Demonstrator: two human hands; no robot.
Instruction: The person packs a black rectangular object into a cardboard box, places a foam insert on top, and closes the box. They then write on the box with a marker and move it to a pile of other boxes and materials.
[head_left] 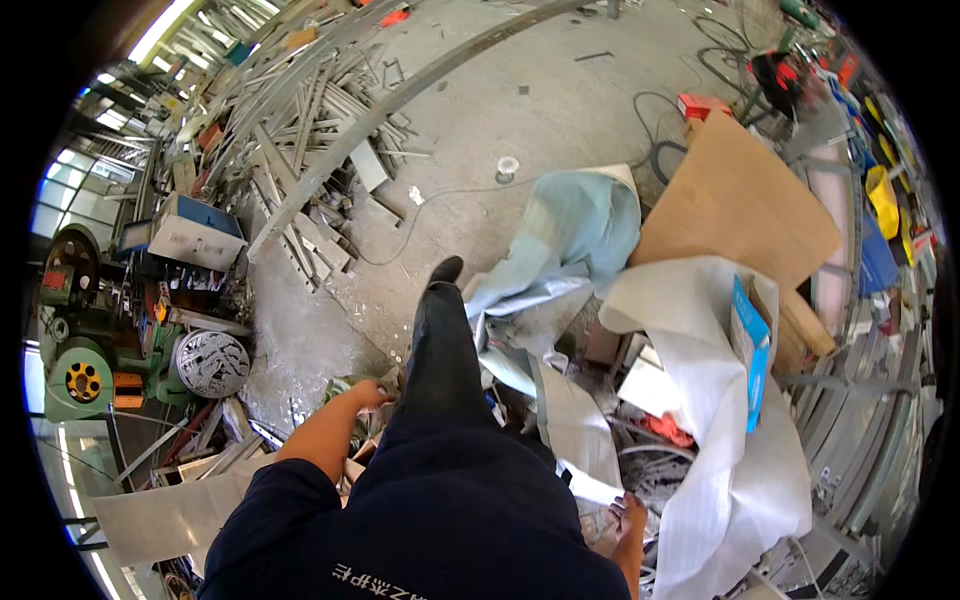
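Note:
My left hand (370, 394) hangs beside my dark-trousered leg, close to a heap of scrap and crumpled wrapping on the floor. Its fingers are small and partly lost against the clutter, so their shape is unclear. Lower right, my right hand (630, 514) has its fingers curled. It is at the end of a bright white strip (594, 486), but whether the fingers grip that strip or something else is hidden. Next to this hand drapes a large white foam sheet (705, 500). A blue flat box (749, 350) leans on the sheet's upper part.
A brown cardboard sheet (735, 195) and pale green wrapping (575, 225) lie ahead right. Metal offcuts (300, 130) are piled ahead left, crossed by a long metal bar (400, 97). Green machinery (85, 375) stands left. A thin cable (440, 193) crosses the concrete floor.

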